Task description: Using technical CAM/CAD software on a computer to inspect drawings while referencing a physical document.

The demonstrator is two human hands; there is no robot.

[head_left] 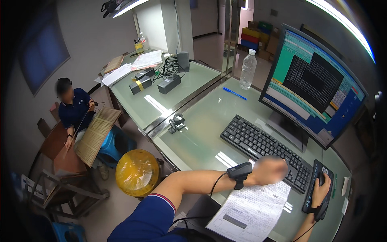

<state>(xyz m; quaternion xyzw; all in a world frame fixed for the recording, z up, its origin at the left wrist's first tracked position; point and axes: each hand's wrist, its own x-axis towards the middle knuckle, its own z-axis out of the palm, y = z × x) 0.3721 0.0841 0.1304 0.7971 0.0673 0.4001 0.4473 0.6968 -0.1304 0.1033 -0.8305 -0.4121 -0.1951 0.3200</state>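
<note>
Workshop office, glass-topped desks, monitor showing grid, keyboard, papers, seated co-worker with large patterned panel

Pretty bright over the glossy pale-green glass table, long white tube light up top, harsh white streaks reflecting. Left side's dimmer, fisheye bends everything toward black corners, left grip is blurred.

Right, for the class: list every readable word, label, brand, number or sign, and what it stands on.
Long black plastic keyboard: white maker's lettering, not copied here; key legends too small.
Black-framed rectangular monitor: screen text too small.
Near white printed paper sheets and far loose white papers: too small to read.
Tan rectangular board by the seated co-worker: marks too blurred.
</note>
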